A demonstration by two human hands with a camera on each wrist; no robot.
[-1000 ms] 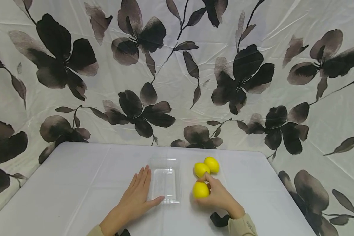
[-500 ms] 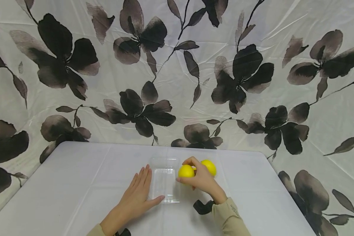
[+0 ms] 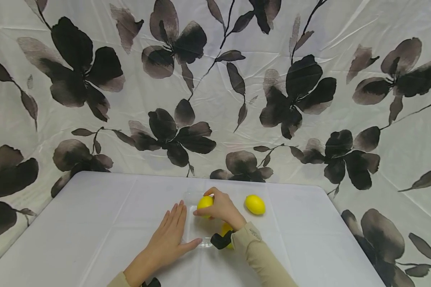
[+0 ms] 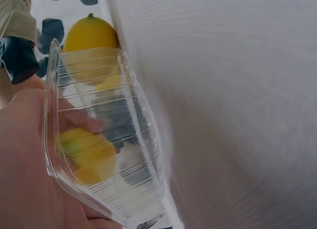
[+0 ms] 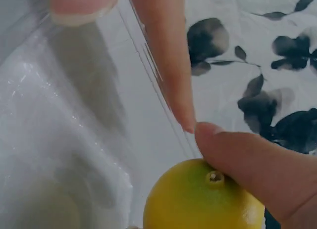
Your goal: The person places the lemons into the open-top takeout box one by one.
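A clear plastic container (image 3: 197,233) stands on the white table. My left hand (image 3: 168,238) rests along its left side, fingers straight and thumb spread to the near edge. With thumb and fingers my right hand (image 3: 222,207) grips a yellow lemon (image 3: 204,203) over the container's far half. In the right wrist view, a digit presses that lemon (image 5: 203,199) beside its stem end. A second lemon (image 3: 226,228) is partly hidden behind the right wrist's black strap. Through the container wall (image 4: 106,110), the left wrist view shows a blurred lemon (image 4: 89,157).
Another lemon (image 3: 255,204) lies on the table to the right of the container. The white table (image 3: 75,227) ends at a hanging cloth (image 3: 215,91) with dark flowers. A black strap (image 3: 220,240) juts from the right wrist.
My right hand has moved left with a lemon, from beside the container to over it. The two back lemons no longer sit together; one lemon now shows below the right wrist. The left hand stays still.
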